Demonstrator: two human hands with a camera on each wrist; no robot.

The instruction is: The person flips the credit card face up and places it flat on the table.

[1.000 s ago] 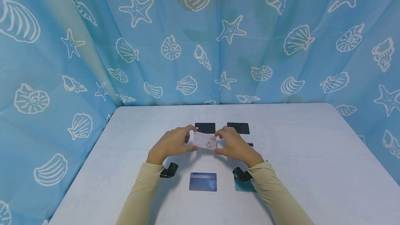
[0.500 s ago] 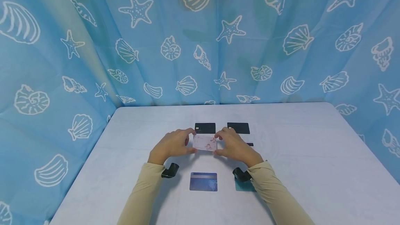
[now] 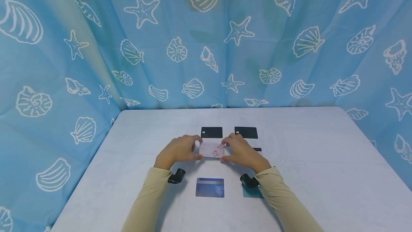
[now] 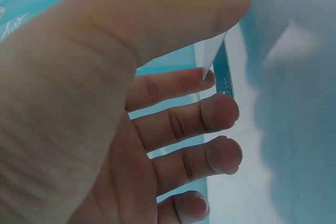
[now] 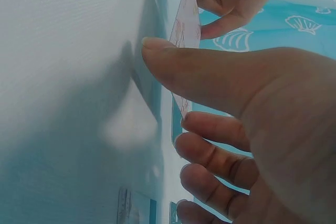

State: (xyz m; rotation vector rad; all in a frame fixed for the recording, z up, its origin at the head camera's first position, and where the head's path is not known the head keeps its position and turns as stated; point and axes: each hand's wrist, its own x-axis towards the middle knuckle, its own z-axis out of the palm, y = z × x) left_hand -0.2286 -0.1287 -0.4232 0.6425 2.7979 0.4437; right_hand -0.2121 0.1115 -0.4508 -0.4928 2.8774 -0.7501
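- Left hand [image 3: 180, 149] and right hand [image 3: 242, 149] each pinch an end of the pink card [image 3: 211, 149], thumb against index finger.
- Pink card is held above the table [image 3: 138, 128], between one black card [image 3: 211, 133] and the blue card [image 3: 210, 188].
- Second black card [image 3: 247, 132]: beyond the right hand.
- Teal card [image 3: 252, 192]: near the right cuff [image 3: 268, 176].
- Striped thing [image 3: 258, 149], mostly hidden behind the right hand: probably another card.

Curtained-off tabletop spot: seashell-print curtain [image 3: 215, 38] on 3 sides of white table [image 3: 315, 160].
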